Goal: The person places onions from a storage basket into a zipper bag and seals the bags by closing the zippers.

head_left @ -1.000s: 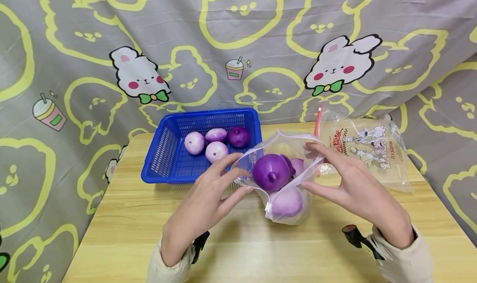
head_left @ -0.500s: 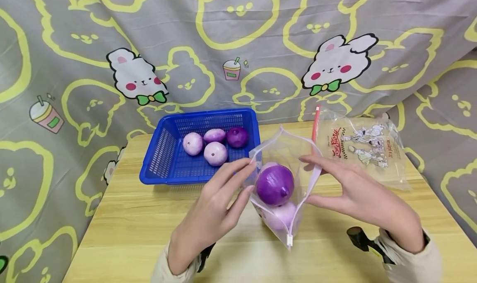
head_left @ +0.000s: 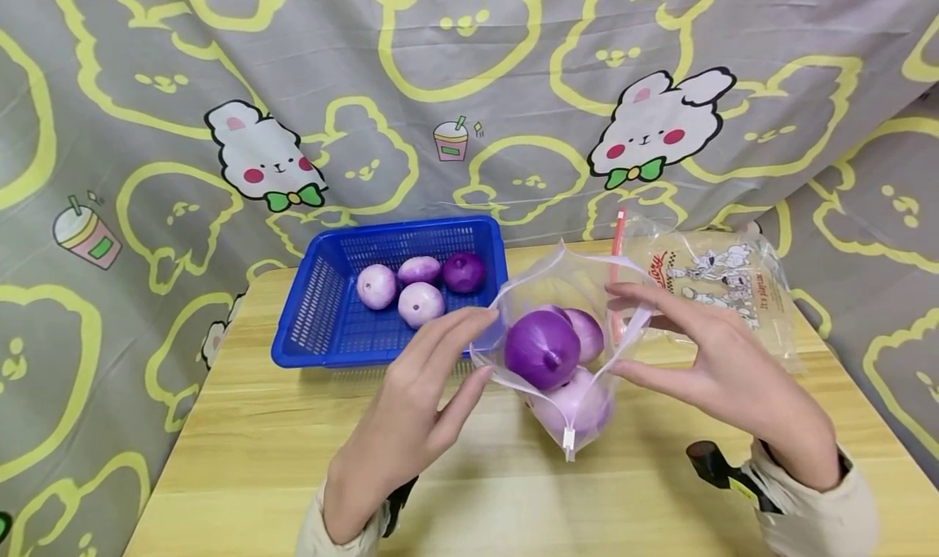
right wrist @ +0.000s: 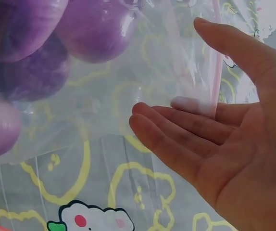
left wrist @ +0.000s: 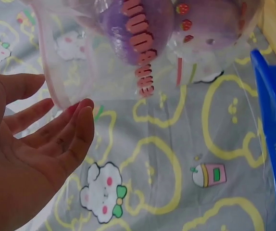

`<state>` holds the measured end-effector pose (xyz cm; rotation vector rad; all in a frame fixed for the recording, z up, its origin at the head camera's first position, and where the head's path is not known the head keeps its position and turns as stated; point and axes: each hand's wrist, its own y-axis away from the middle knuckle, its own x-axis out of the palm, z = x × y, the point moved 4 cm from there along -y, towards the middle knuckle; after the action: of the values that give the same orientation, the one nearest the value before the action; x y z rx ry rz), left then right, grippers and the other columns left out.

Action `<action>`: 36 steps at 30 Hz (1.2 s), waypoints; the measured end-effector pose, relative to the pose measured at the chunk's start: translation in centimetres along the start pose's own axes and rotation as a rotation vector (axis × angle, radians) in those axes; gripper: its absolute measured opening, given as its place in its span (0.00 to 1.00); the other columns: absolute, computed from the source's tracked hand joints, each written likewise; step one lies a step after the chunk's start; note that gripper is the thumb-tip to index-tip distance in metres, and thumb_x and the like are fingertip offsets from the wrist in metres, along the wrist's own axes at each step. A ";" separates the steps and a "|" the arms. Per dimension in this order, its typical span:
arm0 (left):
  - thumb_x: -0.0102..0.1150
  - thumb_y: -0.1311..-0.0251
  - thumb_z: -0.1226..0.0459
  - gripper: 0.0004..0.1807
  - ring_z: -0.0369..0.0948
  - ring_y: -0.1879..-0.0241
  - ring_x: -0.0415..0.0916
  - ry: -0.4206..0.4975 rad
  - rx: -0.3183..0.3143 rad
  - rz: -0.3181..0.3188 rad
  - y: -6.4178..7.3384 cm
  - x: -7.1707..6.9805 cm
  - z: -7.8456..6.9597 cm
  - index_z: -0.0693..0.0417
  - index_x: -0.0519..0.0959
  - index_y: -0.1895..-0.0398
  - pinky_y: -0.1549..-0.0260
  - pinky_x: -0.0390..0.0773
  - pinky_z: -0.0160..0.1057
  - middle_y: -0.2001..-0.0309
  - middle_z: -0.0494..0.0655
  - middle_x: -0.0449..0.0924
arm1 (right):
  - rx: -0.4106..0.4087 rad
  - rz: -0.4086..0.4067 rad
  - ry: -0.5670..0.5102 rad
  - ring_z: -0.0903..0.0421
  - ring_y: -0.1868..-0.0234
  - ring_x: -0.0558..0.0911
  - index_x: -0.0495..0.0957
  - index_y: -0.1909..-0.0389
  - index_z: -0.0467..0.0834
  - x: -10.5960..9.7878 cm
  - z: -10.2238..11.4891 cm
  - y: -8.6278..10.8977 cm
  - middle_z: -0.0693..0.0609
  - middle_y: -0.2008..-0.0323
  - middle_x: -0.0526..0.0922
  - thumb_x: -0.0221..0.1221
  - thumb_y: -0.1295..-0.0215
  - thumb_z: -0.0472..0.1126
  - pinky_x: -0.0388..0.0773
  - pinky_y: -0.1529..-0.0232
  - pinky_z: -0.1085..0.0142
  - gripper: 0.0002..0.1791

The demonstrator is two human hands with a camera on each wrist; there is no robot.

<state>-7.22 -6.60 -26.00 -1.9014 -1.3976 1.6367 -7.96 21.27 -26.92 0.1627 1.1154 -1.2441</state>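
In the head view, a clear slider zip bag (head_left: 546, 284) with its mouth spread wide holds several onions. A dark purple onion (head_left: 541, 349) sits on top, above a paler onion (head_left: 575, 402). My left hand (head_left: 411, 402) holds the bag's left rim, thumb and fingers spread apart. Across from it, my right hand (head_left: 722, 357) holds the right rim. In the left wrist view, the rim passes between the fingers (left wrist: 82, 122). One fingertip (right wrist: 186, 103) shows through the film in the right wrist view. Whether the bag's base touches the table is hidden.
A blue basket (head_left: 293, 329) at the back left holds several onions (head_left: 421, 305). A flat printed plastic bag (head_left: 734, 280) with a red slider strip lies at the back right. The wooden table (head_left: 242, 451) backs onto a patterned grey cloth (head_left: 396, 59).
The zip bag has turned and shifted between my hands, its slider corner swinging right and toward me, then slightly back. The onions inside have shifted. The basket has stayed put.
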 end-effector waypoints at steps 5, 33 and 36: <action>0.49 0.25 0.61 0.20 0.49 0.43 0.75 -0.005 -0.015 -0.075 -0.3 -1.2 0.4 0.65 0.73 0.39 0.42 0.74 0.37 0.42 0.56 0.77 | -0.019 -0.042 -0.013 0.67 0.46 0.80 0.73 0.34 0.49 -0.4 -0.2 -0.1 0.56 0.42 0.81 0.79 0.57 0.36 0.71 0.46 0.81 0.44; 0.64 0.39 0.69 0.20 0.49 0.54 0.76 -0.139 -0.434 -0.001 3.4 1.1 13.2 0.60 0.76 0.43 0.59 0.78 0.50 0.53 0.53 0.78 | 0.043 -0.087 0.026 0.60 0.51 0.82 0.75 0.36 0.54 -0.8 -1.5 -0.2 0.58 0.45 0.83 0.78 0.52 0.41 0.70 0.48 0.83 0.39; 0.65 0.40 0.70 0.21 0.50 0.54 0.76 -0.149 -0.465 0.019 3.9 1.6 14.4 0.61 0.76 0.43 0.59 0.78 0.48 0.52 0.54 0.78 | 0.051 -0.087 0.027 0.58 0.51 0.82 0.76 0.37 0.52 -0.8 -1.6 -0.2 0.58 0.45 0.83 0.78 0.52 0.41 0.70 0.48 0.83 0.38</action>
<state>-18.08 -12.57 -34.52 -2.0619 -1.9676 1.5918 -8.97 22.78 -27.02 0.1714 1.1247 -1.3516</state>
